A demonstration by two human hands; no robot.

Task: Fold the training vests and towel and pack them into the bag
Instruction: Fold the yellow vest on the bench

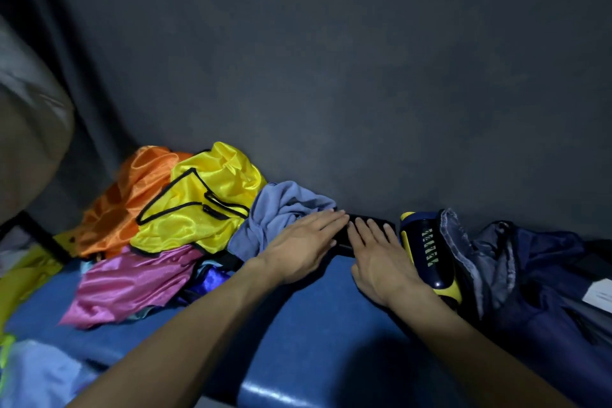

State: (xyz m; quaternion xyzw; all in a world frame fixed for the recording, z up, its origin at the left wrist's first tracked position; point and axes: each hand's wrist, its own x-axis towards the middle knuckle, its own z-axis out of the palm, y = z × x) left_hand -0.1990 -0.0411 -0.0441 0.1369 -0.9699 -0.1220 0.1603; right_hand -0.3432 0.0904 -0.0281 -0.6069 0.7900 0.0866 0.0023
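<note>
Head view looks down, close over bench [314, 325].

Navy-yellow bottle [430, 255] beside grey wall [364, 60]

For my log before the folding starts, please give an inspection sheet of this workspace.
Surface: blue padded bench, against a dark wall.
Job's things: orange vest, yellow vest, pink vest and blue-grey towel lie crumpled, unfolded; navy bag lies open at right.
Clutter: navy-yellow bottle; small black object under the fingertips.
Hands: left hand and right hand flat, fingers straight.
Cables: nothing seen.
Surroundings: dark curtain at left.
</note>
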